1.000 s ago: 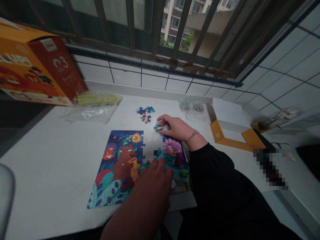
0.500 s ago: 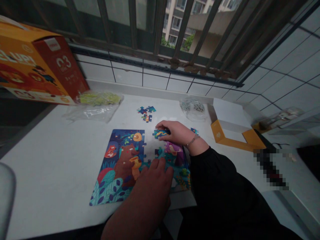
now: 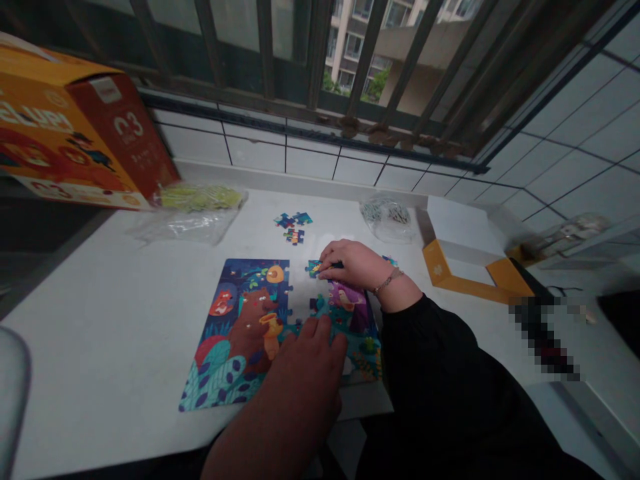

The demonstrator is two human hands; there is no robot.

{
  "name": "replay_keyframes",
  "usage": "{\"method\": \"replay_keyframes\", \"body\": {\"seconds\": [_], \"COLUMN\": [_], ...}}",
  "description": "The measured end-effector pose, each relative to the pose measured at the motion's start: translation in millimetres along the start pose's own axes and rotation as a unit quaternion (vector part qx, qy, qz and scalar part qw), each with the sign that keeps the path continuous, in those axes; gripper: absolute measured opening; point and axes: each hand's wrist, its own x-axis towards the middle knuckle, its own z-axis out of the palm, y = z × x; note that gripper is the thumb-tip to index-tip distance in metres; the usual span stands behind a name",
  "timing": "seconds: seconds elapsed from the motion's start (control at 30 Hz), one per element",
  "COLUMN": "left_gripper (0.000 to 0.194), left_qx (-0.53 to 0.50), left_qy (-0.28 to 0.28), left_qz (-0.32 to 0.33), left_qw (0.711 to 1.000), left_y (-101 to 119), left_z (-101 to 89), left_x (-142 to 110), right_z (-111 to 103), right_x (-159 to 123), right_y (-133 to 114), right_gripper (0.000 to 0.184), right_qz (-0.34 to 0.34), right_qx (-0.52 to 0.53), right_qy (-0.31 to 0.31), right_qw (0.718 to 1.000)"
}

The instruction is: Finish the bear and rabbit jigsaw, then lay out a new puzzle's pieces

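A jigsaw puzzle [image 3: 250,320] with a brown bear and a honey pot lies on the white counter, with a gap near its upper middle. My left hand [image 3: 313,353] rests on its lower part, fingers stretched out and holding nothing. At the top edge, right of the gap, my right hand [image 3: 350,263] has thumb and fingers closed on a dark blue puzzle piece [image 3: 313,269]. Those fingers hide much of the piece, so I cannot tell whether it is joined to the purple section below.
Loose puzzle pieces [image 3: 293,227] lie behind the puzzle, and another piece [image 3: 389,261] shows beyond my right wrist. Clear plastic bags [image 3: 193,217] [image 3: 387,217] sit toward the wall. An orange box [image 3: 85,133] stands at left, an open white-and-orange box [image 3: 465,257] at right.
The fingers of my right hand have slid slightly right along the puzzle piece and cover a different part of it. My left hand stays where it was.
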Motion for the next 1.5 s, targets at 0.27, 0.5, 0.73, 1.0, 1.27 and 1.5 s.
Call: {"method": "replay_keyframes", "body": {"seconds": [0.27,0.5,0.73,1.0,1.27,1.5], "left_gripper": [0.056,0.047,0.047,0.049,0.052,0.050], "left_qx": [0.012,-0.027,-0.035,-0.039,-0.036,-0.038], "left_qy": [-0.002,0.031,0.024,0.013,0.015,0.020], "left_qz": [-0.006,0.007,-0.002,-0.003,-0.003,0.000], "left_qw": [1.000,0.999,0.999,0.999,0.999,0.999], "left_y": [-0.7,-7.0,-6.0,-4.8,-5.7,-6.8], "left_z": [2.4,14.1,16.4,14.9,14.9,15.9], "left_x": [0.8,-1.9,0.3,0.2,-1.7,-2.0], "right_z": [3.3,24.3,38.8,24.8,27.3,22.7], "right_x": [-0.8,17.5,32.5,26.2,25.9,18.0], "right_y": [-4.5,-14.7,-26.9,-17.2,-7.3,10.0], "right_gripper": [0.024,0.028,0.050,0.018,0.025,0.031], "right_qz": [0.010,0.071,0.135,0.148,0.223,0.208], "right_qx": [-0.001,-0.061,-0.088,-0.118,-0.061,0.012], "right_qy": [0.029,0.100,0.041,0.115,0.149,0.152], "right_qw": [1.000,0.991,0.986,0.975,0.961,0.966]}}
